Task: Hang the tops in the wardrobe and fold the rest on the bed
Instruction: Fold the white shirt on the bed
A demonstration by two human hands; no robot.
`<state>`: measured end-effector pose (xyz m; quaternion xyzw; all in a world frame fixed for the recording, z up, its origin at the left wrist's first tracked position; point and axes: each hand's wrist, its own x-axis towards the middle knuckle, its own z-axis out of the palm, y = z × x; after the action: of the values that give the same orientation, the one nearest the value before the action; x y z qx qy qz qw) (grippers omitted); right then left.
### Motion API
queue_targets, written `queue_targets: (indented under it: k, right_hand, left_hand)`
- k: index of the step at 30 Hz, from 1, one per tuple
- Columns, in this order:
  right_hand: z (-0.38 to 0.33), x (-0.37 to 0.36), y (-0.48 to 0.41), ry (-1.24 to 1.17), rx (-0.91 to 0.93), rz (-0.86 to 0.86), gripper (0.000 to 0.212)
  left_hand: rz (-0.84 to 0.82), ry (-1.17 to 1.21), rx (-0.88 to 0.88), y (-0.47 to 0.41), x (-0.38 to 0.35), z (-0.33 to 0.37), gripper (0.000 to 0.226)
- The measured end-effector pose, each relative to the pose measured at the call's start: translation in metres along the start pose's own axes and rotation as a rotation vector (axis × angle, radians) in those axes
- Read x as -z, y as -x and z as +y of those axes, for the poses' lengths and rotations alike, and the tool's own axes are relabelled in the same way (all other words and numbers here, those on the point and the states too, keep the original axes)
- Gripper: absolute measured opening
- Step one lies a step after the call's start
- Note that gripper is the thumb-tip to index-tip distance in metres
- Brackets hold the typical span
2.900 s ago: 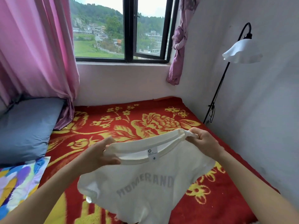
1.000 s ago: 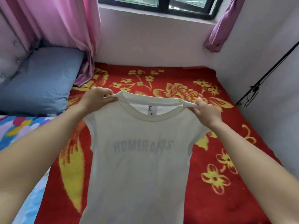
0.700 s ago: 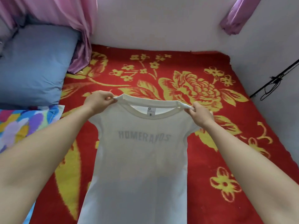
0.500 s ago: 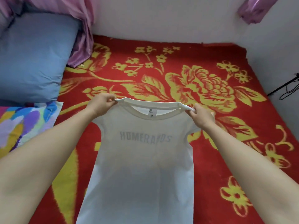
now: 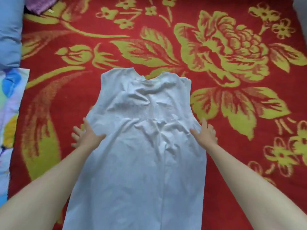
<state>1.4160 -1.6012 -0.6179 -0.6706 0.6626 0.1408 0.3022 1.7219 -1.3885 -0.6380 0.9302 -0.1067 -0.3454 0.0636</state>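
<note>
The white top (image 5: 144, 146) lies flat on the bed's red floral blanket (image 5: 232, 146), long axis running straight away from the person, neckline far, flanked evenly by left grip (image 5: 88, 136) and right grip (image 5: 205, 134), both spread flat, touching its side edges.

place: home bedroom, likely | evidence: red floral blanket (image 5: 166, 47) spread flat; blue pillow (image 5: 10, 30) at left edge
</note>
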Motion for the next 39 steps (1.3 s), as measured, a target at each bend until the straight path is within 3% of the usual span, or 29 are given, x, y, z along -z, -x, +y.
queue_targets:
  k: [6, 11, 15, 20, 23, 28, 33, 39]
  right_hand:
    - [0.099, -0.099, 0.102, -0.083, -0.349, -0.178, 0.085]
    - [0.136, -0.144, 0.171, -0.139, -0.506, -0.233, 0.094]
    - [0.153, -0.169, 0.204, -0.022, -0.513, -0.195, 0.087]
    - [0.171, -0.179, 0.22, 0.045, -0.509, -0.151, 0.029]
    - [0.185, -0.171, 0.225, 0.006, -0.456, -0.093, 0.027]
    - [0.213, -0.144, 0.229, -0.141, -0.519, 0.031, 0.02]
    - [0.225, -0.136, 0.24, -0.029, -0.444, 0.019, 0.009]
    - [0.24, -0.156, 0.26, 0.244, -0.428, -0.117, 0.021]
  left_hand:
    - [-0.121, 0.007, 0.349, 0.068, -0.08, -0.139, 0.106]
    - [-0.13, -0.013, 0.36, 0.112, -0.104, -0.2, 0.1]
    - [-0.019, -0.013, 0.323, 0.132, -0.112, -0.222, 0.09]
    - [0.054, -0.072, 0.363, 0.145, -0.12, -0.25, 0.043]
    - [0.095, 0.026, 0.272, 0.152, -0.111, -0.264, 0.026]
    - [0.158, 0.134, 0.195, 0.157, -0.084, -0.279, 0.031]
    - [0.118, 0.184, 0.173, 0.166, -0.085, -0.298, 0.038]
    - [0.026, 0.169, 0.275, 0.184, -0.107, -0.335, 0.045]
